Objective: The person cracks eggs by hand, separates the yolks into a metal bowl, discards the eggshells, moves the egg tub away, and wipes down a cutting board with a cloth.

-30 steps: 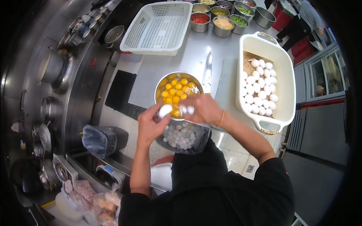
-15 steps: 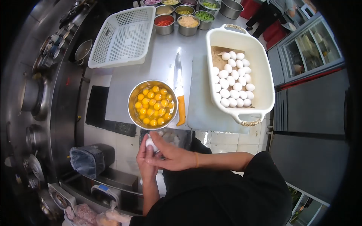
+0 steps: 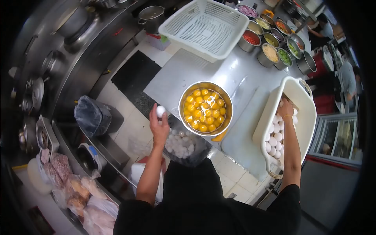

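Taking the metal bowl [image 3: 205, 84] as the clock's centre, with 12 at the top of the view, the left hand [image 3: 158, 128] sits near 8 o'clock, fingers and thumb pinching 1 white egg [image 3: 161, 111] at their tips, well off the bowl's rim. The right hand [image 3: 287, 107] is at 3 o'clock, dipped inside the white tub [image 3: 307, 117] among the loose eggs [image 3: 278, 136]; its fingertips are hidden, so I cannot tell whether they close on an egg or stand spread. The bowl rests on the metal surface [image 3: 172, 80] and holds many yolks [image 3: 216, 113] in clear liquid, most looking round and unbroken. At 7 o'clock, below the surface's edge, a dark-lined container [image 3: 202, 152] holds a heap of pale shells [image 3: 181, 144]. An orange handle [image 3: 219, 136] pokes out by the bowl at 5 o'clock, with a pale board [image 3: 243, 137] at 4 o'clock and a white slotted basket [image 3: 235, 41] at 12 o'clock. The step in hand looks like fetching an egg with 1 hand while the other keeps hold of its own; I judge that the next move calls for a light grip and enough lift to clear the tub's wall without knocking neighbouring eggs.
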A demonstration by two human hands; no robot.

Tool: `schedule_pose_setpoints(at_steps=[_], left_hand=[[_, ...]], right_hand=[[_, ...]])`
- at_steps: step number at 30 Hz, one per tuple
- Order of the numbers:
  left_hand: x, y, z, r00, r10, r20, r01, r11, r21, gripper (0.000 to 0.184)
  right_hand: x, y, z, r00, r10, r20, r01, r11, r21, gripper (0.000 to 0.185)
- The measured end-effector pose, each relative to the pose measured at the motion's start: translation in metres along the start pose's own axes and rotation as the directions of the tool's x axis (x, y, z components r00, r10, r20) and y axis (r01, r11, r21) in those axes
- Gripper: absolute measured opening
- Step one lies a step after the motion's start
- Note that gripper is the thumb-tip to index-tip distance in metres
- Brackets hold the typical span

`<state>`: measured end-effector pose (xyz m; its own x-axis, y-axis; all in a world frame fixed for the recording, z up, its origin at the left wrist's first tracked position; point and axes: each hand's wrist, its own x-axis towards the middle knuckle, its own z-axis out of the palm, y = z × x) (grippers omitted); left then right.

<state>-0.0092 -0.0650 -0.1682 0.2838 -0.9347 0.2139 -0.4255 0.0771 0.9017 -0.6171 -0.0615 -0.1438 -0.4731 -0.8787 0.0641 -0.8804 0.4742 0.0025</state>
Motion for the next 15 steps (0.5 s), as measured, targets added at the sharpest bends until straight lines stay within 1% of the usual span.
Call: schedule_pose_setpoints(at_steps=[1, 3, 4, 7, 8, 9, 10, 11, 12, 13, 14, 15], left_hand=[[0.000, 0.003, 0.000, 0.996, 0.088, -0.001, -0.087, 0.993, 0.085, 0.045], [0.000, 0.008, 0.003, 0.965, 0.261, 0.026, -0.259, 0.935, 0.243, 0.045], [0.000, 0.005, 0.005, 0.948, 0.316, 0.035, -0.314, 0.915, 0.254, 0.045], [-0.002, -0.005, 0.009, 0.950, 0.203, 0.239, -0.264, 0.929, 0.260, 0.042], [0.001, -0.008, 0.008, 0.941, 0.207, 0.269, -0.279, 0.923, 0.266, 0.043], [0.005, -0.003, 0.005, 0.950, 0.202, 0.238, -0.253, 0.944, 0.211, 0.044], [0.006, 0.004, -0.001, 0.959, 0.188, 0.215, -0.224, 0.962, 0.157, 0.044], [0.010, 0.011, -0.005, 0.966, 0.179, 0.189, -0.200, 0.975, 0.101, 0.045], [0.014, 0.017, -0.011, 0.975, 0.030, 0.218, -0.002, 0.992, -0.125, 0.044], [0.017, 0.022, -0.017, 0.953, -0.106, 0.284, 0.202, 0.921, -0.333, 0.043], [0.020, 0.030, -0.022, 0.898, -0.219, 0.382, 0.400, 0.768, -0.500, 0.042], [0.023, 0.049, -0.027, 0.868, -0.217, 0.446, 0.456, 0.703, -0.545, 0.041]], right_hand=[[-0.001, -0.001, -0.004, 0.999, 0.013, 0.037, -0.012, 1.000, -0.024, 0.046], [0.003, 0.001, -0.015, 0.995, -0.033, 0.099, 0.035, 0.999, -0.026, 0.042], [0.003, 0.004, -0.018, 0.990, -0.051, 0.133, 0.055, 0.998, -0.028, 0.041], [0.007, 0.010, -0.019, 1.000, 0.003, 0.013, -0.006, 0.981, 0.193, 0.037], [0.011, 0.012, -0.023, 0.984, 0.171, 0.052, -0.175, 0.868, 0.465, 0.035], [0.009, 0.000, -0.046, 0.939, 0.313, 0.140, -0.320, 0.651, 0.688, 0.034], [-0.001, -0.017, -0.069, 0.869, 0.414, 0.272, -0.430, 0.359, 0.828, 0.033], [-0.009, -0.032, -0.088, 0.891, 0.340, 0.302, -0.360, 0.122, 0.925, 0.031], [-0.020, -0.047, -0.107, 0.913, 0.267, 0.309, -0.283, -0.133, 0.950, 0.031], [-0.031, -0.062, -0.126, 0.935, 0.199, 0.293, -0.201, -0.383, 0.902, 0.030], [-0.045, -0.082, -0.148, 0.959, 0.107, 0.264, -0.201, -0.402, 0.893, 0.029], [-0.059, -0.102, -0.163, 0.973, 0.017, 0.229, -0.200, -0.420, 0.885, 0.028]])
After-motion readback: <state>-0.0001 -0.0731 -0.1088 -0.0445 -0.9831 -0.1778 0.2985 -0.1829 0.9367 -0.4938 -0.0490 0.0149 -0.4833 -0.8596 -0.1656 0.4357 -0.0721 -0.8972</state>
